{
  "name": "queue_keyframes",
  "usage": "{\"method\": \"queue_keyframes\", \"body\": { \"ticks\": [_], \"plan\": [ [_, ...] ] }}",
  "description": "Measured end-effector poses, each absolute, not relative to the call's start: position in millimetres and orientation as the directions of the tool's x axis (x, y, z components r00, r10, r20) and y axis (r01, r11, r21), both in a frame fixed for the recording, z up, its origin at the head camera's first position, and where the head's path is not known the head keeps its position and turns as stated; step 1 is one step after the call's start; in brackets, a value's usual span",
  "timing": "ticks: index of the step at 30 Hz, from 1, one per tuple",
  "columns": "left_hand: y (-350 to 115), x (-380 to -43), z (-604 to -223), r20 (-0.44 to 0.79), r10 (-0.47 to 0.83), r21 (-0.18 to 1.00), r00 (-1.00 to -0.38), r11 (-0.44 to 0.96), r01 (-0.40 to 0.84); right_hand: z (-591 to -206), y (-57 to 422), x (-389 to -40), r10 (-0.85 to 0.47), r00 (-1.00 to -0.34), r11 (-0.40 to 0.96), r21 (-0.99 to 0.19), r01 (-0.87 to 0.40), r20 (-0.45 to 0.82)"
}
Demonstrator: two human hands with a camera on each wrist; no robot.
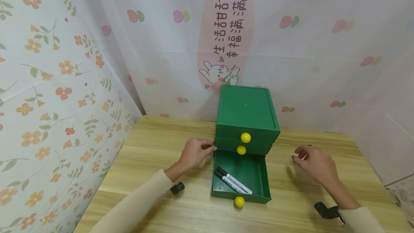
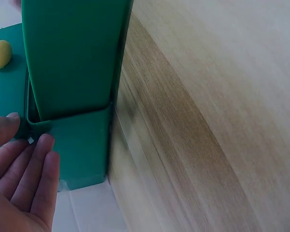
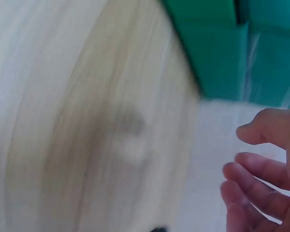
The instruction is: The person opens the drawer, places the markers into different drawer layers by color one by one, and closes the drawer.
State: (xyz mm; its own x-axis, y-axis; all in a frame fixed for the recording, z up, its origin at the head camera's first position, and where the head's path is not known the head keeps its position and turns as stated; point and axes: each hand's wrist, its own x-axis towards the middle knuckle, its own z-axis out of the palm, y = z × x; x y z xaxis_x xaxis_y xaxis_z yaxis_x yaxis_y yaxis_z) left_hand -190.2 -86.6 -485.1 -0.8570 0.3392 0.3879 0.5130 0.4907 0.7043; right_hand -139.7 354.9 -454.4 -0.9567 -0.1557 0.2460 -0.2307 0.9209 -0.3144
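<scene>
A green drawer unit with yellow ball knobs stands on the table. Its bottom drawer is pulled out, and two whiteboard markers with black caps lie in it. My left hand touches the unit's left front edge. In the left wrist view, its thumb lies at the front and its fairly straight fingers at the side, below the open drawer's wall. To the right of the unit my right hand hovers apart from it, fingers loosely bent around nothing.
The wooden table extends on both sides of the unit. A printed curtain hangs right behind it, and a floral one at the left. A small dark thing shows behind my right hand, mostly hidden. Black wrist mounts sit at both wrists.
</scene>
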Motion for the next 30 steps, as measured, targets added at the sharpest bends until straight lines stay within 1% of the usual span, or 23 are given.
{"method": "queue_keyframes", "body": {
  "ticks": [3, 6, 16, 22, 30],
  "plan": [
    [-86, -189, -486, 0.384, 0.334, 0.712, -0.861, 0.486, 0.506, -462, 376, -144, -0.088, -0.979, 0.927, -0.345, -0.148, 0.184],
    [-86, -189, -486, 0.384, 0.331, 0.716, -0.862, 0.481, 0.505, -470, 392, -148, -0.051, -0.987, 0.930, -0.353, -0.103, 0.154],
    [-86, -190, -487, 0.384, 0.329, 0.721, -0.863, 0.478, 0.503, -492, 421, -156, 0.013, -0.987, 0.933, -0.357, -0.046, 0.161],
    [-87, -190, -486, 0.380, 0.330, 0.724, -0.864, 0.475, 0.500, -500, 434, -157, 0.044, -0.992, 0.929, -0.370, -0.003, 0.119],
    [-87, -190, -486, 0.382, 0.334, 0.729, -0.862, 0.465, 0.503, -501, 444, -154, 0.107, -0.993, 0.906, -0.417, 0.075, 0.055]
  ]
}}
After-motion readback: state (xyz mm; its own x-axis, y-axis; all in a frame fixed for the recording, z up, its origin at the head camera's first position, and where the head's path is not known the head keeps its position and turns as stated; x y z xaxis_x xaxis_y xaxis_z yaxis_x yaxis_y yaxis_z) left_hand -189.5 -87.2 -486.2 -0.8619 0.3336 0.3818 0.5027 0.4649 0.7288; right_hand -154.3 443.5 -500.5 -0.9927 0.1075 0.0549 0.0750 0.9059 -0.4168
